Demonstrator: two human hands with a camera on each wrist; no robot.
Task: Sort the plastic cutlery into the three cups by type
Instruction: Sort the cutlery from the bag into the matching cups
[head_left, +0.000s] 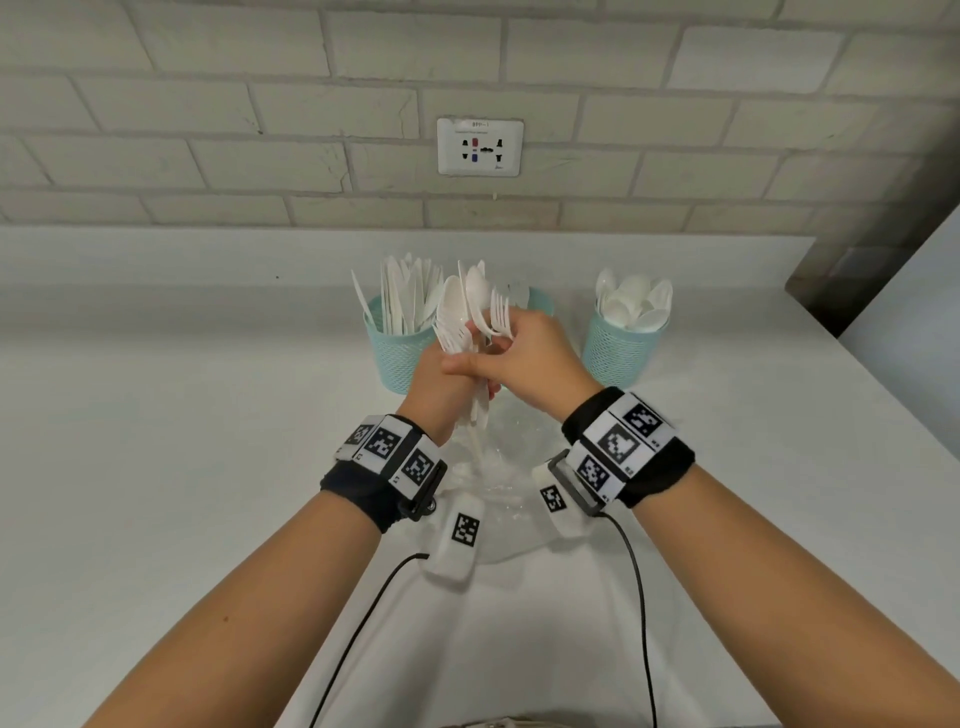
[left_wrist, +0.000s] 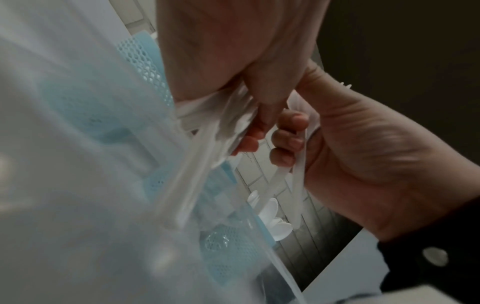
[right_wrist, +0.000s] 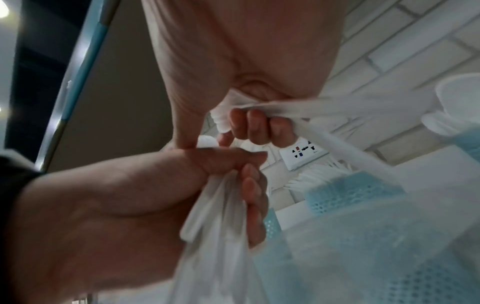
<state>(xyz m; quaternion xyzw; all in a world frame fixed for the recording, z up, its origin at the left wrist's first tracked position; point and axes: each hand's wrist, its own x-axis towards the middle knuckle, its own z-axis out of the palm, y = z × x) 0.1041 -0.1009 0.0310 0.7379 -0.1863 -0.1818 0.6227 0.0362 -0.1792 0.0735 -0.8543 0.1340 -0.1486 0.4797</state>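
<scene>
My left hand (head_left: 434, 384) grips a bundle of white plastic cutlery (head_left: 454, 319) by the handles, with fork and spoon heads fanned upward. My right hand (head_left: 532, 348) meets it from the right and curls round two thin handles (left_wrist: 298, 185); fork tines (head_left: 501, 312) stand above its fingers. Both hands hover over a clear plastic container (head_left: 511, 499). Three teal mesh cups stand behind: the left cup (head_left: 397, 358) holds knives (head_left: 405, 296), the middle cup (head_left: 543, 301) is mostly hidden by my hands, and the right cup (head_left: 618, 353) holds spoons (head_left: 636, 304).
The cups stand on a white counter (head_left: 182, 415) against a brick wall with a socket plate (head_left: 479, 147). The counter's right edge (head_left: 883, 384) runs diagonally beside a dark gap. Black cables (head_left: 641, 597) trail from both wristbands toward me.
</scene>
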